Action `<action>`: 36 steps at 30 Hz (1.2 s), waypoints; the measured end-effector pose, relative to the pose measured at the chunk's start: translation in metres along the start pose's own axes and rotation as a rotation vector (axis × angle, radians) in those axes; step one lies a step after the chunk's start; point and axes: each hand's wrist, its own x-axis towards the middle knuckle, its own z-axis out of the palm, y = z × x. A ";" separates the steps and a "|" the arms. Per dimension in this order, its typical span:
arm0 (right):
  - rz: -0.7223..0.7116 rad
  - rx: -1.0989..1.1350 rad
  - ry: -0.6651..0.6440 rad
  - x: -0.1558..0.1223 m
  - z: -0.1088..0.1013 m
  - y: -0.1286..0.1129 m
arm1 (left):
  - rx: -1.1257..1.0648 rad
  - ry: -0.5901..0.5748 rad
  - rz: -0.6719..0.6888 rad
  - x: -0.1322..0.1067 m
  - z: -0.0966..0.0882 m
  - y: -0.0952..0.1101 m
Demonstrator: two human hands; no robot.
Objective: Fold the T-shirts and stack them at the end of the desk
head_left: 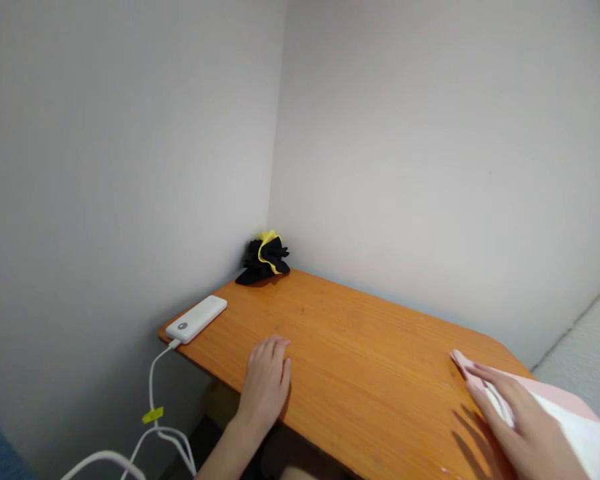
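Note:
My left hand (269,378) rests on the near edge of the wooden table, its fingers lying together and slightly bent on the top with nothing in them. At the lower right, my right hand (523,417) has hold of a pink and white piece, apparently cloth (563,399). Its fingers reach over a folded pink corner of the cloth, and a white part shows between thumb and fingers. The rest of the cloth stretches out past the right edge of the view.
On the orange-brown table (360,347), a white power bank (197,319) lies at the left edge. A white cable (151,383) with a yellow tag (153,415) hangs from it. A black and yellow bundle of fabric (267,259) sits in the far corner. Pale walls (405,147) border the table.

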 end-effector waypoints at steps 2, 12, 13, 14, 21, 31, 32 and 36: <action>-0.137 0.049 -0.147 0.023 0.024 -0.040 | 0.072 0.004 -0.026 0.006 0.004 -0.020; -0.251 0.287 -0.357 0.179 0.219 -0.250 | 0.191 -0.042 -0.122 0.008 0.021 -0.041; -0.256 0.289 -0.349 0.191 0.236 -0.264 | 0.174 -0.059 -0.135 0.009 0.022 -0.043; -0.260 0.294 -0.339 0.201 0.252 -0.277 | 0.151 -0.081 -0.147 0.010 0.023 -0.045; -0.241 0.289 -0.317 0.238 0.322 -0.326 | 0.013 -0.086 -0.212 0.014 0.054 -0.064; -0.158 0.252 -0.119 0.251 0.224 -0.255 | 0.127 -0.056 -0.168 0.012 0.026 -0.053; -0.190 0.254 -0.123 0.232 0.202 -0.236 | 0.145 -0.057 -0.157 0.012 0.022 -0.051; -0.460 0.272 -0.233 0.120 0.112 -0.164 | 0.212 -0.048 -0.099 0.014 0.017 -0.048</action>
